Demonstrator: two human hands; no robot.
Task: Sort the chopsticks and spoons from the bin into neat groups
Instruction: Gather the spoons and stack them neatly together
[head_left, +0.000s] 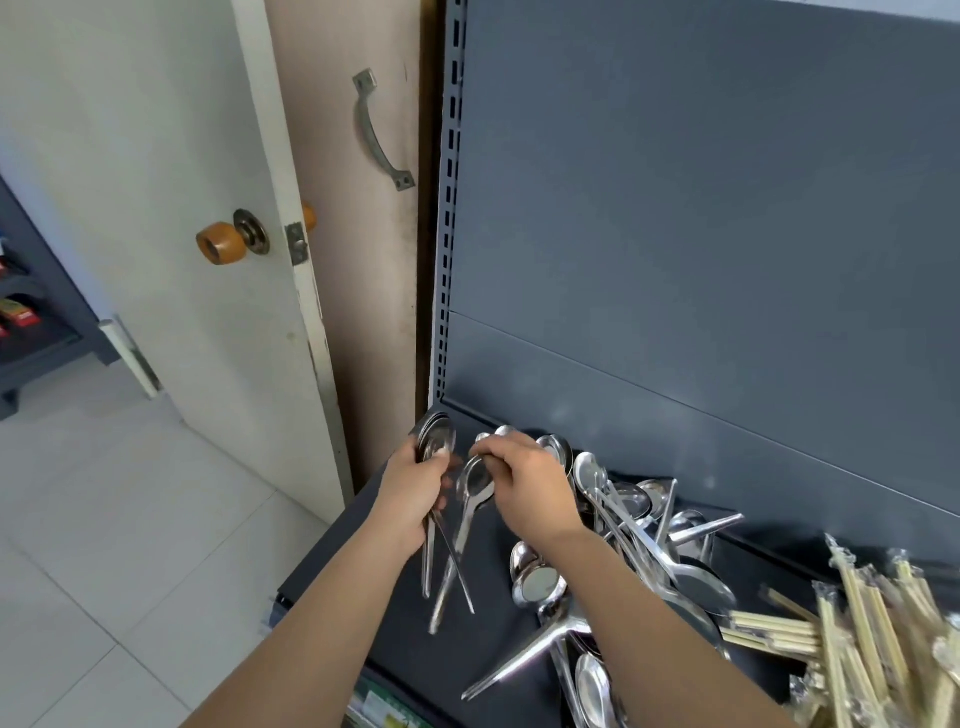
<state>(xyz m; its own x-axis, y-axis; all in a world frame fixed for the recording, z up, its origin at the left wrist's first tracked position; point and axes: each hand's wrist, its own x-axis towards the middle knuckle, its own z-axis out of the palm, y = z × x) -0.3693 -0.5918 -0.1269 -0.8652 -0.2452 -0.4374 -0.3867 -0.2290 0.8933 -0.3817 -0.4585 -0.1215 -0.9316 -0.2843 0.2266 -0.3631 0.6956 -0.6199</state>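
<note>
Gripping a stack of spoons (435, 441) just below the centre of the frame, the left hand (415, 493) had its fingers curled round the necks, with the bowls up and the handles hanging down. Just beside it, the right hand (524, 483) pinched a single spoon (475, 483) by the top of its bowl. Loose spoons (540, 582) lay heaped on the dark shelf (498, 597) at lower centre, and wrapped chopsticks (774, 629) lay at lower right. A door (156, 156) stood at upper left.

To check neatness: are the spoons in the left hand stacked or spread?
Stacked: the left hand grips the spoons, bowls nested; handles splay slightly below.
</note>
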